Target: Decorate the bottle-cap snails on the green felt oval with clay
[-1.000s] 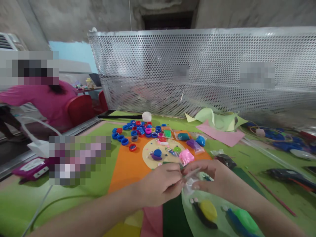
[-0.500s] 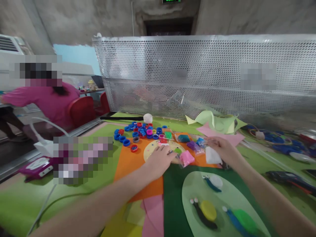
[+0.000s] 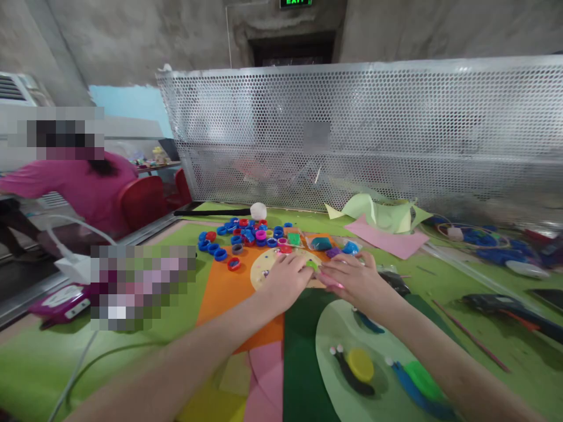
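Grip of right hand (image 3: 358, 281): bent over the pink packet (image 3: 332, 282), fingers fairly close together; cannot tell whether pinching or merely covering.
Left hand (image 3: 288, 278): palm down on the beige oval (image 3: 258, 264), fingertips beside a lime-green lump (image 3: 312, 265); cannot tell if holding anything.
Change, right side: shifted left from a white packet half a second ago to the pink one; probably a switch of material.
Packets just beyond: teal packet (image 3: 321, 243) and blue packet (image 3: 350, 247), glossy, crinkled clear wrap around soft-looking lumps.
Rings (image 3: 220, 254): shallow, shiny, mostly blue and red, heaped far left.
Pale-green oval (image 3: 324, 328): flat, matt, near right, bearing a smooth domed yellow shell (image 3: 360, 364) on a dark tapering body.
Metal screen (image 3: 373, 117): far, rigid, punched with round holes.
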`<state>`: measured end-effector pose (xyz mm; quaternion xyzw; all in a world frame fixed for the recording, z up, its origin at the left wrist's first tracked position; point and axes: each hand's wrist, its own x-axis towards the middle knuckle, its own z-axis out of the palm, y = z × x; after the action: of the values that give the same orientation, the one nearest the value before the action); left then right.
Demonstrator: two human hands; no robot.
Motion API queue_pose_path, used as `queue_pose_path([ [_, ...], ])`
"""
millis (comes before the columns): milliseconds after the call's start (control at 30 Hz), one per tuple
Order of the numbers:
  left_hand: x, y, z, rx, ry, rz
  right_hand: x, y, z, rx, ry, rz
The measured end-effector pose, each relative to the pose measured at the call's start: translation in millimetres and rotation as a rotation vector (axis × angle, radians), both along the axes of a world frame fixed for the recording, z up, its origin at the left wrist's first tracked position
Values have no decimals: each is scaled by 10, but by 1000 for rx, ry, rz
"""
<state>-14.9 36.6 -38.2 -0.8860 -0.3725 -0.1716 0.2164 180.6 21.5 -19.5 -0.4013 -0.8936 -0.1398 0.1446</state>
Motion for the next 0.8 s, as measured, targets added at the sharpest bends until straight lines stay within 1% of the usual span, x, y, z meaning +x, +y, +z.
queue_pose_path([
  [167,46,-55,-21,34,26,-76,37,-32,11,66,-36,6],
  [333,53,-91,-21,13,46,-94,-19,-100,33,139,-76,32],
  [467,62,-124,-9,-33,50,-105,-37,-114,32,213,-135,92],
  [633,63,-136,-26,-111,44,-184,-17,-142,81,260,-223,180],
  [800,88,-144,-46,-210,-56,-167,-58,-163,106,280,-236,131],
])
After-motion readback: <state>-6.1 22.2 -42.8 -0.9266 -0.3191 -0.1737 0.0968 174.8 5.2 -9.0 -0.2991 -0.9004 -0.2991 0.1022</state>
